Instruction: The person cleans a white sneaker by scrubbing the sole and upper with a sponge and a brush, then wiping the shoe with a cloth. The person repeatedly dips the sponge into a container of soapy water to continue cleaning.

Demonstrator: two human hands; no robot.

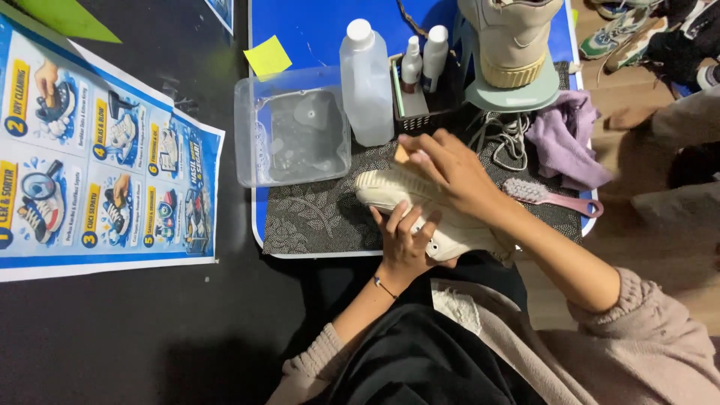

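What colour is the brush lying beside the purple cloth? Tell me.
Pink, handle and bristles alike; the brush shows in the head view.

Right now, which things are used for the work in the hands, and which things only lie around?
In use:
- white shoe, gripped by left hand
- small brush, under right hand

Lying about:
- clear water tub
- plastic bottle
- pink brush
- purple cloth
- beige shoe on a stand
- poster

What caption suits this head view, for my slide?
Left hand steadies a cream shoe while right hand scrubs it.
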